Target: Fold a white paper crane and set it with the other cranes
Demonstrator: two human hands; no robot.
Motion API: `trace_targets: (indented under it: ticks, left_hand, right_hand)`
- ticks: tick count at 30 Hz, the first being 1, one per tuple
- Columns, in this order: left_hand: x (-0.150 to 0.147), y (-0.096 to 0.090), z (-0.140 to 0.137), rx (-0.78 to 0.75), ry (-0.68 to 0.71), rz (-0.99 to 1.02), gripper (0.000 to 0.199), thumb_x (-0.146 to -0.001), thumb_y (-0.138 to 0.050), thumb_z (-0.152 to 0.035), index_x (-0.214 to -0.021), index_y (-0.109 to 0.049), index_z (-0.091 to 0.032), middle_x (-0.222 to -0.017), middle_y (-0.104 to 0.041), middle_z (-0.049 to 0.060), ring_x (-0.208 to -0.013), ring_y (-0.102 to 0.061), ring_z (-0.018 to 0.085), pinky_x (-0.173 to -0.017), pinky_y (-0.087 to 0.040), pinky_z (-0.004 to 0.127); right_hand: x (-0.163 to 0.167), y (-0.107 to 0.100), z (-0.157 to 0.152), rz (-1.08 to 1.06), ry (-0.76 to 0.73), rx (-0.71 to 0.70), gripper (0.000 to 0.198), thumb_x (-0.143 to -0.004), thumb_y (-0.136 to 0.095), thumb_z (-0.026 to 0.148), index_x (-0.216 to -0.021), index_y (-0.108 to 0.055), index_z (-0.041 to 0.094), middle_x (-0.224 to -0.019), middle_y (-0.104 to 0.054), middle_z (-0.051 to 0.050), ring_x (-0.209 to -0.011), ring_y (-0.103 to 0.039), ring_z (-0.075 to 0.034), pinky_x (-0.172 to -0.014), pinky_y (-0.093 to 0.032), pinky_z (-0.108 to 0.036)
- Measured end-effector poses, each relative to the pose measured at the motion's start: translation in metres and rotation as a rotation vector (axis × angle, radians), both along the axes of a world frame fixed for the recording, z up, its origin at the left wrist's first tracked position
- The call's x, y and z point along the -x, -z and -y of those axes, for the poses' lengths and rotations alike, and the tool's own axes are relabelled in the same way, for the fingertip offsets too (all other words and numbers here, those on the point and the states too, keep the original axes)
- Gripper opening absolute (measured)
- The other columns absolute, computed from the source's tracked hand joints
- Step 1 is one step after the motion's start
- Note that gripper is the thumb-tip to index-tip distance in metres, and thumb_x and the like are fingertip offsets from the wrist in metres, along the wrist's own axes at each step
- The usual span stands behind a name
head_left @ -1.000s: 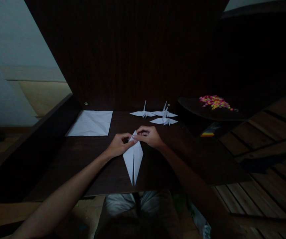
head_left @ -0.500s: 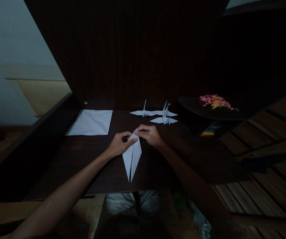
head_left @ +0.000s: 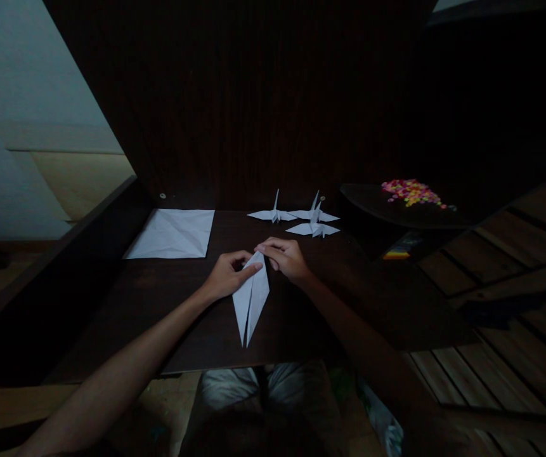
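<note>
A white folded paper (head_left: pixel 252 295), shaped like a long diamond with a slit up its lower half, is between my hands above the dark desk. My left hand (head_left: pixel 229 274) grips its upper left side, the thumb lying across the front and the fingers behind. With thumb and fingertips together, my right hand (head_left: pixel 285 257) pinches the top tip. The paper's two narrow points face me near the desk's front edge. Behind the hands stand three finished paper cranes, one at the left (head_left: pixel 275 216), one at the front (head_left: pixel 314 230) and one partly hidden behind it.
A creased white paper sheet (head_left: pixel 175 233) lies at the desk's left. On a rounded corner shelf (head_left: pixel 368 200) at the right is a heap of small colourful pieces (head_left: pixel 413 192). A dark side panel (head_left: pixel 63 266) bounds the left, and a tall dark board (head_left: pixel 253 101) the back.
The folded paper's lower points have swung slightly to the left. My right fingers have shifted a little at the top tip; both hands keep their hold.
</note>
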State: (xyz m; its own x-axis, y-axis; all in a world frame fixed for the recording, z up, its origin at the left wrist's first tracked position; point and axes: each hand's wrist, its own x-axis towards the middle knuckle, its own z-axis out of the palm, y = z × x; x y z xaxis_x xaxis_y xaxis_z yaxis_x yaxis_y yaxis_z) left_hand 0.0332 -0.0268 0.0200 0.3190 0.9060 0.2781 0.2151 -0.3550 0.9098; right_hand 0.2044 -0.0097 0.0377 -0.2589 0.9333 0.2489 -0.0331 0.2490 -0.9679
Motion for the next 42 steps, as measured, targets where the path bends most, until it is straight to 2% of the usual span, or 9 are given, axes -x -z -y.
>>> trace_targets:
  ticks: [3, 5, 10, 15, 25, 32, 42]
  left_hand:
    - [0.0, 0.0, 0.0, 0.026, 0.004, 0.026, 0.029, -0.076, -0.069, -0.041, -0.077, -0.067, -0.013, -0.073, -0.067, 0.002, -0.067, -0.059, 0.015, -0.064, -0.047, 0.025]
    - [0.0, 0.001, -0.001, 0.043, 0.005, 0.042, 0.029, -0.075, -0.069, -0.042, -0.077, -0.067, -0.013, -0.073, -0.066, 0.002, -0.066, -0.059, 0.014, -0.062, -0.047, 0.024]
    - [0.0, 0.001, 0.0, 0.04, -0.002, 0.035, 0.031, -0.075, -0.069, -0.044, -0.078, -0.067, -0.013, -0.073, -0.067, 0.003, -0.067, -0.059, 0.015, -0.063, -0.047, 0.025]
    - [0.0, 0.002, 0.0, 0.031, 0.006, 0.055, 0.03, -0.076, -0.068, -0.043, -0.079, -0.067, -0.013, -0.075, -0.067, 0.003, -0.068, -0.059, 0.015, -0.064, -0.048, 0.025]
    - [0.0, -0.003, 0.001, 0.044, -0.005, 0.045, 0.028, -0.075, -0.069, -0.041, -0.078, -0.067, -0.013, -0.071, -0.065, 0.001, -0.064, -0.056, 0.013, -0.059, -0.044, 0.023]
    - [0.001, -0.005, -0.001, 0.057, 0.0, 0.037, 0.029, -0.075, -0.067, -0.042, -0.076, -0.068, -0.013, -0.07, -0.065, 0.002, -0.063, -0.057, 0.014, -0.057, -0.044, 0.023]
    - [0.001, 0.0, -0.004, 0.096, -0.019, 0.081, 0.03, -0.072, -0.068, -0.042, -0.076, -0.067, -0.012, -0.068, -0.066, 0.002, -0.06, -0.057, 0.013, -0.055, -0.044, 0.022]
  right_hand:
    - [0.0, -0.002, 0.001, 0.026, 0.002, -0.016, 0.032, -0.078, -0.064, 0.046, -0.074, -0.071, 0.015, -0.049, -0.048, 0.005, -0.039, -0.036, -0.004, -0.039, -0.027, -0.021]
    - [-0.001, -0.003, 0.001, 0.028, -0.008, -0.006, 0.034, -0.079, -0.062, 0.047, -0.078, -0.071, 0.015, -0.048, -0.047, 0.005, -0.039, -0.036, -0.005, -0.039, -0.027, -0.021]
    - [-0.002, -0.001, 0.0, 0.014, -0.005, 0.045, 0.029, -0.07, -0.071, 0.043, -0.082, -0.07, 0.016, -0.069, -0.064, -0.001, -0.044, -0.042, -0.005, -0.037, -0.028, -0.02]
    - [-0.003, 0.001, -0.001, 0.002, -0.004, 0.043, 0.026, -0.066, -0.074, 0.039, -0.079, -0.07, 0.017, -0.081, -0.069, -0.004, -0.048, -0.047, -0.006, -0.039, -0.031, -0.019]
    - [-0.004, 0.006, -0.007, -0.014, 0.007, 0.026, 0.027, -0.069, -0.073, 0.04, -0.077, -0.069, 0.015, -0.061, -0.062, 0.001, -0.041, -0.041, -0.005, -0.037, -0.028, -0.019]
    - [-0.002, 0.006, -0.006, -0.01, -0.021, 0.009, 0.027, -0.071, -0.071, 0.04, -0.079, -0.068, 0.014, -0.067, -0.064, -0.001, -0.043, -0.043, -0.005, -0.038, -0.029, -0.019]
    - [-0.006, 0.0, -0.004, 0.138, -0.089, 0.003, 0.027, -0.073, -0.068, 0.039, -0.077, -0.066, 0.013, -0.062, -0.06, 0.001, -0.048, -0.045, -0.006, -0.042, -0.031, -0.019]
